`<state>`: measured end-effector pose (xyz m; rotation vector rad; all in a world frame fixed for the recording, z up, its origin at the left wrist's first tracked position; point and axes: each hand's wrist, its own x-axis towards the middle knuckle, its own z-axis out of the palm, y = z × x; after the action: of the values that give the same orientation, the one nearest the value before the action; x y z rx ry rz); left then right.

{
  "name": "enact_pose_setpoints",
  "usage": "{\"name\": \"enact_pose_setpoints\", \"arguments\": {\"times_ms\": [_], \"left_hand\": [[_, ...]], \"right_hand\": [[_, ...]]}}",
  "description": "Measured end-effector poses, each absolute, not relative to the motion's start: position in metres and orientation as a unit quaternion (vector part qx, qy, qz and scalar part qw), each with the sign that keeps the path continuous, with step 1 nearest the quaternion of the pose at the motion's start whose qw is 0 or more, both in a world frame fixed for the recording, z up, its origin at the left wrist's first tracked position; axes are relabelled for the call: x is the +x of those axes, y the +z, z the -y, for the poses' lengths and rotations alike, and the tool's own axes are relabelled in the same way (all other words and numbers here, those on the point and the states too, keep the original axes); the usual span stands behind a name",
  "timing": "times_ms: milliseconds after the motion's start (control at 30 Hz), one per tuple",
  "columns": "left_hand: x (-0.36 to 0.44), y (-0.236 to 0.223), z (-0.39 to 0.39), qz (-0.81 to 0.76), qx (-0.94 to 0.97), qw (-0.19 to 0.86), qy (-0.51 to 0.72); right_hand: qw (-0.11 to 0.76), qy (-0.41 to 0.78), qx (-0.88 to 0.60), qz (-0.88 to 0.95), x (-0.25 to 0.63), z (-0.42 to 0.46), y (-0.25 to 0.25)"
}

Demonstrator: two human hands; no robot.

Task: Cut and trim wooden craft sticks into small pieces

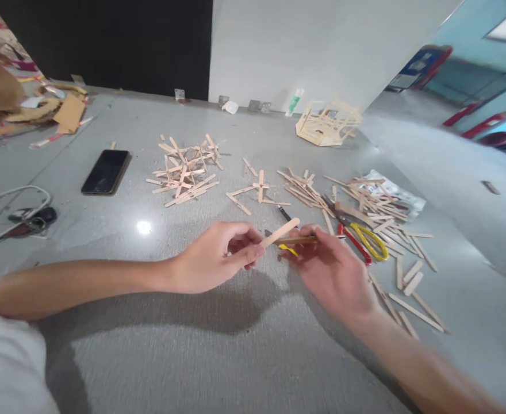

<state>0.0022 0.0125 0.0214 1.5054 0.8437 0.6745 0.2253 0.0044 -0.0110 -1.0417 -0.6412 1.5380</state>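
Observation:
My left hand [218, 256] pinches a wooden craft stick [283, 231] between thumb and fingers, its rounded end pointing up and right. In my right hand [333, 270] is a slim, brownish, knife-like tool [298, 240]. The tool's dark tip meets or crosses the stick near my left fingertips; whether it touches cannot be made out. Just below the tool a small yellow piece [288, 249] shows, partly hidden by my right fingers. Beyond my hands lie a black pen [284, 213] and several sticks joined into an angled shape [260, 187].
A pile of sticks [186, 172] lies ahead; more loose sticks [382, 207] spread right, around yellow-handled scissors [369, 241] and a red-handled tool [356, 244]. A stick frame [328, 123] stands at the back. Left are a phone [106, 172], a cable [41, 192] and cardboard scraps [69, 114].

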Motion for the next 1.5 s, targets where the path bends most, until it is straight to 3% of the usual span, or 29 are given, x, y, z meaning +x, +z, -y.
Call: {"name": "enact_pose_setpoints", "arguments": {"times_ms": [433, 700, 900, 1100, 1367, 1433, 1500], "left_hand": [[-0.003, 0.026, 0.008, -0.297, 0.792, 0.348, 0.404], [-0.004, 0.024, 0.016, -0.278, 0.798, 0.279, 0.456], [-0.004, 0.019, 0.012, -0.251, 0.823, 0.161, 0.484], [-0.006, 0.0, 0.003, -0.22, 0.873, 0.012, 0.435], [-0.004, -0.002, 0.004, -0.247, 0.891, -0.155, 0.349], [-0.004, -0.005, 0.004, -0.249, 0.892, -0.149, 0.348], [-0.004, -0.008, 0.004, -0.274, 0.89, -0.068, 0.357]], "right_hand": [[0.505, 0.691, -0.404, 0.322, 0.227, 0.012, -0.017], [0.507, 0.693, -0.388, 0.335, 0.229, 0.015, -0.023], [0.5, 0.601, -0.382, 0.492, 0.235, 0.018, -0.037], [0.394, 0.488, -0.399, 0.668, 0.234, 0.04, -0.03], [0.374, 0.492, -0.465, 0.634, 0.224, 0.051, -0.044], [0.381, 0.503, -0.467, 0.62, 0.222, 0.052, -0.043], [0.385, 0.549, -0.459, 0.582, 0.218, 0.053, -0.035]]}}
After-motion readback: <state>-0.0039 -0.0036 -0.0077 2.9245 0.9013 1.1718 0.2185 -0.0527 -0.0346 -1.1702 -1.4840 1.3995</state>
